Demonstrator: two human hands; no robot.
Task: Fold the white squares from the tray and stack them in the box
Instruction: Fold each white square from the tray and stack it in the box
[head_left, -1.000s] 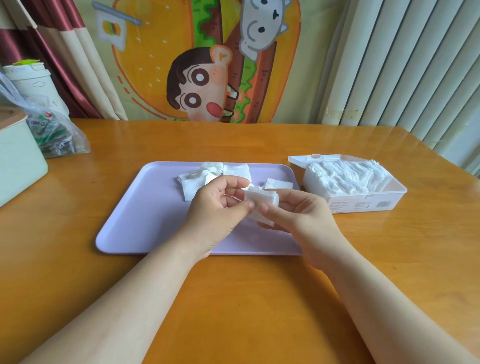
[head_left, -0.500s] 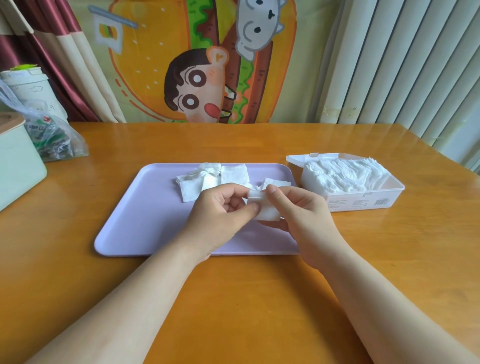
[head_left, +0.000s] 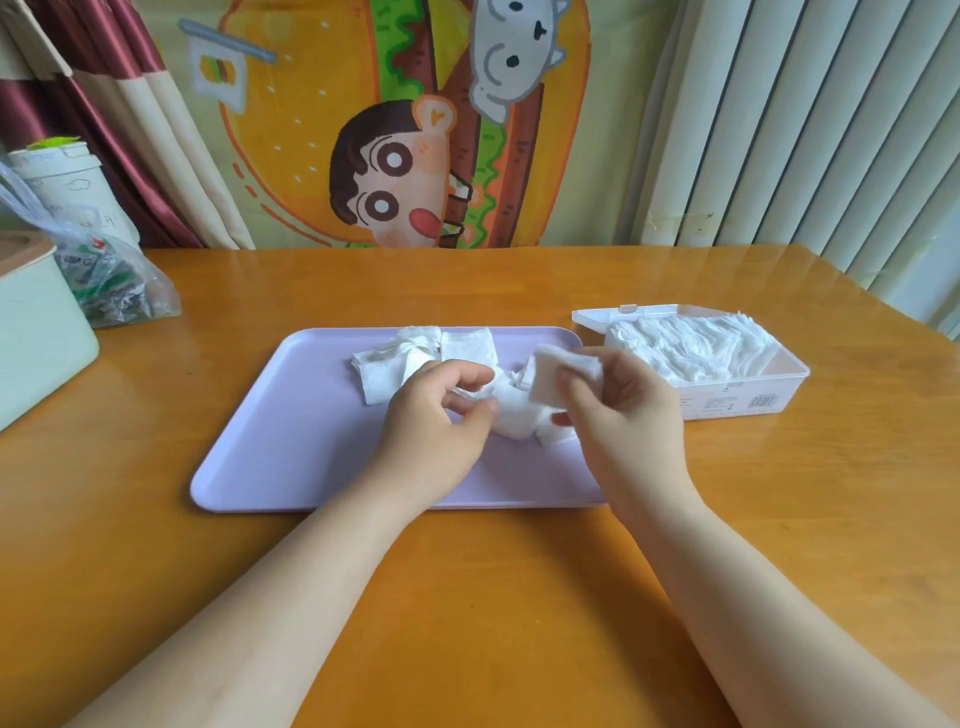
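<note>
Now right hand (head_left: 623, 415) pinches a folded square (head_left: 550, 376); box (head_left: 748, 397) lies just rightward (nearer it); left hand (head_left: 431, 421) curled, grip unclear.

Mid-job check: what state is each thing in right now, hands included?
right hand, pinches a folded square held up over the tray.
left hand, fingers curled at a crumpled square; grip unclear.
tray, flat on the table, loose squares lying on it.
box, lid open, filled with stacked squares.
</note>
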